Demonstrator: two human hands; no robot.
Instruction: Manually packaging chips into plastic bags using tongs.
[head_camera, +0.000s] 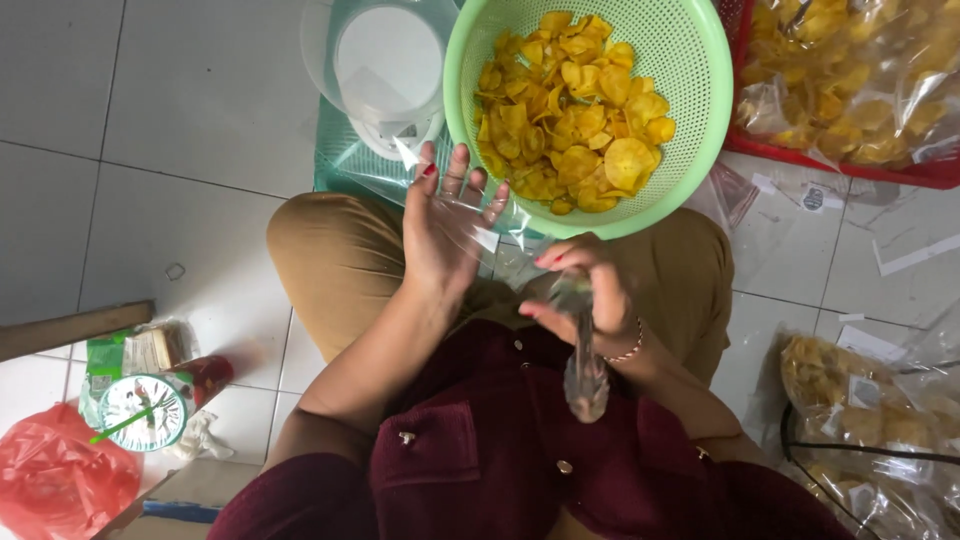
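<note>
Clear plastic bag (470, 215) hard to make out against open left hand (440, 235); right hand (590, 290) clamped on, seemingly, bunched bags (585, 375).

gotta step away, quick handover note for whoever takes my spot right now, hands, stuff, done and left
Left hand: open, palm against a thin clear plastic bag, which looks empty.
Right hand: closed around a bunched stack of clear bags.
Round green perforated plastic colander of yellow chips sits ahead of the knees; white scale beside it.
Done: packed bags of chips in the red tray.
Left: colander still full.
</note>
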